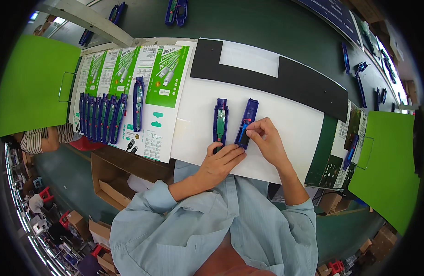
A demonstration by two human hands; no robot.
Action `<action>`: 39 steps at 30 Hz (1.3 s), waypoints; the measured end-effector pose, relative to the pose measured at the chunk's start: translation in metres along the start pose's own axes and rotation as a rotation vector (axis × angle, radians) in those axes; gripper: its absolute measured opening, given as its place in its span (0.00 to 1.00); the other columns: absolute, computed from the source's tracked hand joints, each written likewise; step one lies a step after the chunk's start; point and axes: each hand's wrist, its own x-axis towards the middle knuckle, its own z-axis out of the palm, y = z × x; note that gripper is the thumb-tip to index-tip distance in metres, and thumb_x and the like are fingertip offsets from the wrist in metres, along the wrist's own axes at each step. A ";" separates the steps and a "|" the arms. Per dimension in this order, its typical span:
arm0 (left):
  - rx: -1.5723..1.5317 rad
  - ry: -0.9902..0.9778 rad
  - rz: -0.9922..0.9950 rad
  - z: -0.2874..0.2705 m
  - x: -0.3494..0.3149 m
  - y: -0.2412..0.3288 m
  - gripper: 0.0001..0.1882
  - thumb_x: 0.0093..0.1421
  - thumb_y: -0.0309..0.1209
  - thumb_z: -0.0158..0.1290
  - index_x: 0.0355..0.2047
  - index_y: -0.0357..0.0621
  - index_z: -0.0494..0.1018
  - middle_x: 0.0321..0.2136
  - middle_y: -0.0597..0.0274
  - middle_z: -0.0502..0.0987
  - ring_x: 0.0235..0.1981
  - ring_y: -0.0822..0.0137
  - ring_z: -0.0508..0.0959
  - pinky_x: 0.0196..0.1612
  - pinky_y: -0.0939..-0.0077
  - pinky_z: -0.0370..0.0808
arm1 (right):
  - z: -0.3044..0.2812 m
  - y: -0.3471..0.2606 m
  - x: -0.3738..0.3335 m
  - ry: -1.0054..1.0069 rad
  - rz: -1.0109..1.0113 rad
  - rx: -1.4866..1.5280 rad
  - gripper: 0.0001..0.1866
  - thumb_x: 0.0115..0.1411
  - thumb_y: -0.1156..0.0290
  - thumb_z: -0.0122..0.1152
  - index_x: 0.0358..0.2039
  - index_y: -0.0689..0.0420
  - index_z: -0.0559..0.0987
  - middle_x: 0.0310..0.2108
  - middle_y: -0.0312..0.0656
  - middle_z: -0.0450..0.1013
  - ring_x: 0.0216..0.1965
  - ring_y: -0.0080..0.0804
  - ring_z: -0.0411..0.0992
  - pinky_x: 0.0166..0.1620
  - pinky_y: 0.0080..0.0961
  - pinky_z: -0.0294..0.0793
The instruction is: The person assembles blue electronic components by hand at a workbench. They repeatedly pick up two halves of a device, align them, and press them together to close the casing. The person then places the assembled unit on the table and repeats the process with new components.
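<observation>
Two long blue plastic casings lie side by side on a white sheet [198, 96] before me. The left casing [220, 120] holds a green circuit board. The right casing [250, 110] is tilted a little to the right and has a lighter blue part and red wire inside it. My left hand [219, 164] rests at the near ends of both casings, its fingers bent against them. My right hand [266, 138] pinches at the middle of the right casing, thumb and forefinger together. What lies between those fingertips is too small to make out.
Several filled blue casings [101, 118] stand in a row on printed green-and-white card sheets [161, 124] at left, with one casing [138, 103] apart. A black cut-out board [308, 85] lies beyond the white sheet. Green panels [32, 87] flank the bench. More casings [176, 11] lie on the far belt.
</observation>
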 end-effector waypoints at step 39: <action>-0.374 0.254 -0.534 -0.012 0.039 -0.037 0.11 0.60 0.28 0.67 0.43 0.49 0.82 0.51 0.64 0.77 0.57 0.56 0.68 0.63 0.58 0.59 | 0.022 -0.015 0.025 -0.029 -0.088 0.165 0.04 0.64 0.74 0.70 0.38 0.58 0.85 0.43 0.36 0.66 0.44 0.27 0.67 0.45 0.25 0.69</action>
